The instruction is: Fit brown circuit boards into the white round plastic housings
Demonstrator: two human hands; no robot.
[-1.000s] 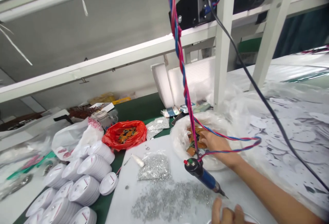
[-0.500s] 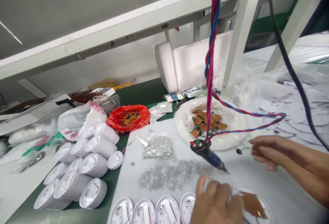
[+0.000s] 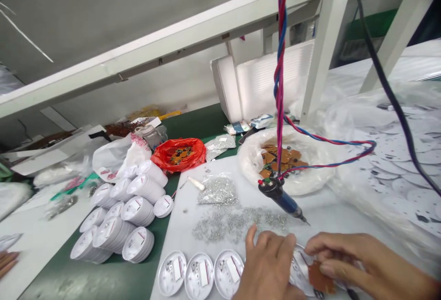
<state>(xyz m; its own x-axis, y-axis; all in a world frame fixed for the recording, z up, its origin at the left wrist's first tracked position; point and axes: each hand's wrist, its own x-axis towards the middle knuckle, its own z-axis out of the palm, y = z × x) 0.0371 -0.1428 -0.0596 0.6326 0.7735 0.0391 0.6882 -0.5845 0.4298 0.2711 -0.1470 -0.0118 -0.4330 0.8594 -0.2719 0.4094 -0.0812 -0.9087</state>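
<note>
My left hand [image 3: 270, 265] rests fingers-down on a white round housing [image 3: 299, 268] at the near edge of the white mat. My right hand [image 3: 347, 263] pinches a small brown circuit board [image 3: 319, 278] and holds it over that housing. A blue electric screwdriver [image 3: 284, 200] hangs tilted just beyond my hands on a twisted red and blue cable [image 3: 279, 75]. Three open white housings [image 3: 200, 275] lie in a row left of my left hand. Loose silver screws [image 3: 237, 223] are scattered on the mat.
A white bag of brown boards [image 3: 284, 160] sits behind the screwdriver. A red bag [image 3: 179, 154], stacks of white round covers [image 3: 124, 212] on the green belt, a foam box [image 3: 262, 79], and white discs under plastic [image 3: 396, 162] surround the mat. A black cable [image 3: 382, 79] crosses the right.
My right hand left the white bag with a brown board and came down to the housing by my left hand. The view tilted down, bringing the row of housings into sight.
</note>
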